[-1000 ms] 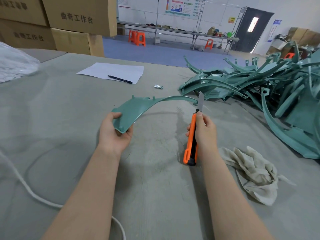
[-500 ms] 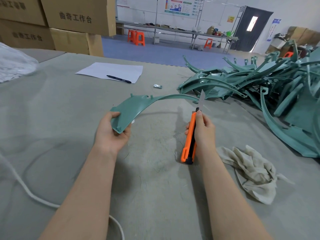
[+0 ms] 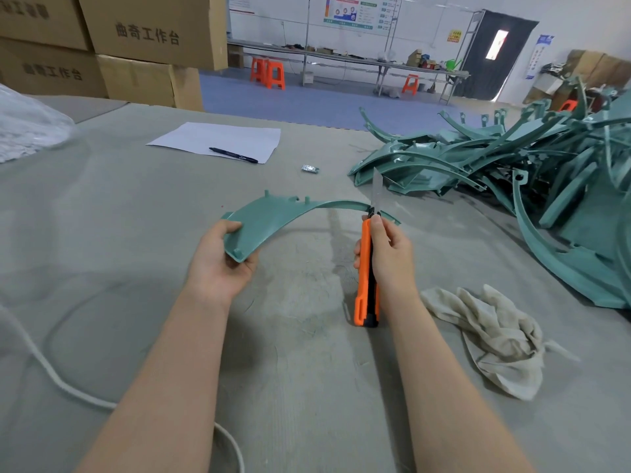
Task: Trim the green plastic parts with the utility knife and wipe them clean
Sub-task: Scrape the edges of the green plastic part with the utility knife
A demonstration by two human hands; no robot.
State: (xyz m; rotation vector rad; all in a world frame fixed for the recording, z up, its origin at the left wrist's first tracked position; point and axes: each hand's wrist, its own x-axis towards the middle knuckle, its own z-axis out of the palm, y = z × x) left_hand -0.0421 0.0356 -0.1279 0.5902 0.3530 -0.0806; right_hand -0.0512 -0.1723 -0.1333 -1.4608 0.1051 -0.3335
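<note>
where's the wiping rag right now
In the head view the rag lies crumpled on the table at lower right, just right of the right hand holding the utility knife, in front of the pile of green parts.

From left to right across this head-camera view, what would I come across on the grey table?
Crinkled white plastic bag → left hand, holding a curved green plastic part → orange utility knife in the right hand → crumpled beige cloth rag.

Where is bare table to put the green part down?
Open mat between the paper sheet and left hand. Crowded right: rag beside the right hand, pile of green parts behind it. White cord crosses near left.
</note>
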